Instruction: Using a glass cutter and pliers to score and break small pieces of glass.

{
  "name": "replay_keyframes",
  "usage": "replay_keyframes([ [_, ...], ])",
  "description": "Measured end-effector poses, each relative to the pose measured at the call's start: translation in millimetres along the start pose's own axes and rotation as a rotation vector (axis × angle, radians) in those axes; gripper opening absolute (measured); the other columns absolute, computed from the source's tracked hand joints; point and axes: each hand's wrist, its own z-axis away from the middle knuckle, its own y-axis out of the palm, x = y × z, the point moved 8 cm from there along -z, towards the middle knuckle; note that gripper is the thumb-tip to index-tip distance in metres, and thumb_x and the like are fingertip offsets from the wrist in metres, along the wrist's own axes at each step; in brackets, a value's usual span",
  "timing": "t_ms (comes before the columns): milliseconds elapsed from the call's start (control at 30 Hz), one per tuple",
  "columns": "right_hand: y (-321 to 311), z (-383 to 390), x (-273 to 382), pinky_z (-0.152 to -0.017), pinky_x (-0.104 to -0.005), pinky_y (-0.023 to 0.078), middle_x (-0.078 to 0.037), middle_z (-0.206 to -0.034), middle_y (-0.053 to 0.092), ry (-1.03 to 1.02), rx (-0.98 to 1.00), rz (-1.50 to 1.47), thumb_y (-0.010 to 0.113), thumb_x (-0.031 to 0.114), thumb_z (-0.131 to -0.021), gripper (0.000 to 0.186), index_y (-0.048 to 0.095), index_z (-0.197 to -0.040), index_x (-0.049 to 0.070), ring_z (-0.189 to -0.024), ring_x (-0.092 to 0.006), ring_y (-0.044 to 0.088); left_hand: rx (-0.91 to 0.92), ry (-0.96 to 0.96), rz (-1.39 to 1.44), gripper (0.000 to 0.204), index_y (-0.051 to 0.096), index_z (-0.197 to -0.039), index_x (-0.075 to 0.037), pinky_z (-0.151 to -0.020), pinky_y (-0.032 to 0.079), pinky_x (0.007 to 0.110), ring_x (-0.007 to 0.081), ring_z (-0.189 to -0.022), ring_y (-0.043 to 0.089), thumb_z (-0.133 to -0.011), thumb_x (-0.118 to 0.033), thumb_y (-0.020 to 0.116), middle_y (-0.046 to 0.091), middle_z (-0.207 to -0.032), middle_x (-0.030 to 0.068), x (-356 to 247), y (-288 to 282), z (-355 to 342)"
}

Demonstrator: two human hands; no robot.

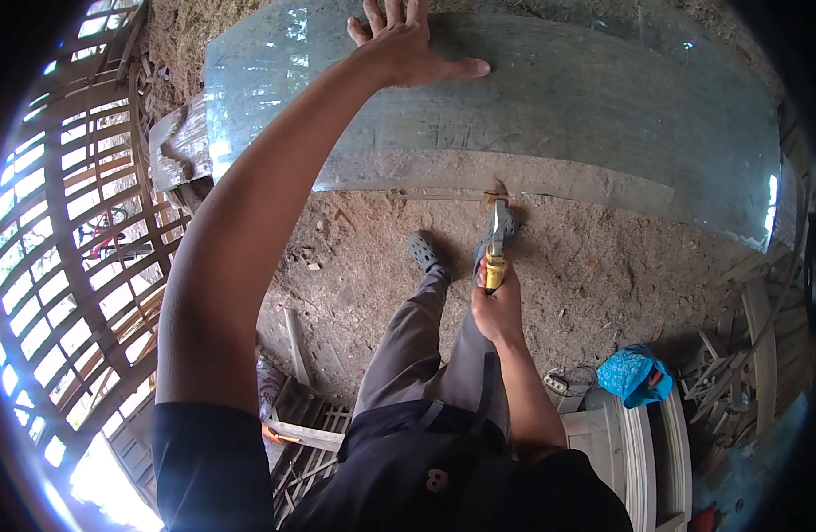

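A large sheet of dusty, greenish glass [568, 97] lies across the area in front of me. My left hand [399, 55] reaches over it with fingers spread and the palm toward its surface. In my right hand [500, 310] is a hammer [498, 226] with a yellow and black grip and a metal shaft. Its brownish head, with a curved claw, is at the near edge of the glass, roughly mid-length. Whether the head touches the edge cannot be made out.
My feet in grey clogs [423, 251] stand on the sawdust-covered ground [337, 266] just short of the glass. At right are a blue cloth item [635, 374], a pale wooden frame [639, 452] and scrap wood [727, 372]. A slatted lattice wall [80, 204] rises at left.
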Motion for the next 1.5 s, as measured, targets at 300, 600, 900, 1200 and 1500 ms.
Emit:
replay_keyframes([
  [300,-11,23,-13,-0.074,-0.0236,0.046,-0.001,-0.094,0.049,-0.007,0.014,0.121,0.049,-0.016,-0.080,0.039,0.052,-0.114,0.002,-0.081,-0.0090,0.049,0.039,0.011,0.010,0.153,-0.008,-0.165,-0.001,-0.124,0.004,0.070,0.0523,-0.157,-0.014,-0.069,-0.092,0.068,-0.014,-0.171,0.0305,-2,-4,2],
  [600,-53,75,42,-0.080,-0.0479,0.053,-0.024,-0.092,0.063,-0.022,0.028,0.277,0.053,-0.005,-0.075,0.046,0.051,-0.120,0.002,-0.087,-0.0473,0.066,-0.233,0.179,0.313,0.132,0.006,-0.168,-0.010,-0.126,0.007,0.065,0.0512,-0.158,-0.004,-0.078,-0.083,0.070,0.002,-0.172,0.0295,24,-7,25],
  [900,-56,120,103,-0.075,-0.0303,0.050,-0.003,-0.090,0.056,-0.225,-0.141,0.359,0.056,-0.007,-0.082,0.032,0.056,-0.112,0.003,-0.079,-0.0116,0.056,-0.787,-0.008,0.618,0.077,0.042,-0.156,-0.007,-0.124,0.026,0.054,0.0426,-0.154,0.029,-0.094,-0.036,0.078,0.035,-0.164,0.0252,171,-9,212],
  [1200,-16,158,104,-0.072,-0.0271,0.046,0.001,-0.088,0.058,-0.155,-0.033,0.295,0.058,-0.003,-0.081,0.029,0.058,-0.109,0.005,-0.080,-0.0095,0.055,-0.251,-0.877,1.072,0.082,0.032,-0.159,0.003,-0.120,0.033,0.043,0.0356,-0.150,0.038,-0.099,-0.039,0.069,0.041,-0.161,0.0250,316,319,518],
  [1500,34,173,93,-0.067,-0.0363,0.049,-0.003,-0.083,0.062,-0.043,-0.001,0.210,0.061,0.007,-0.084,0.021,0.063,-0.105,0.006,-0.072,-0.0168,0.063,0.548,-1.093,1.271,0.073,0.049,-0.150,-0.003,-0.094,0.046,0.041,0.0289,-0.113,0.053,-0.097,-0.049,0.069,0.056,-0.134,0.0181,239,482,722],
])
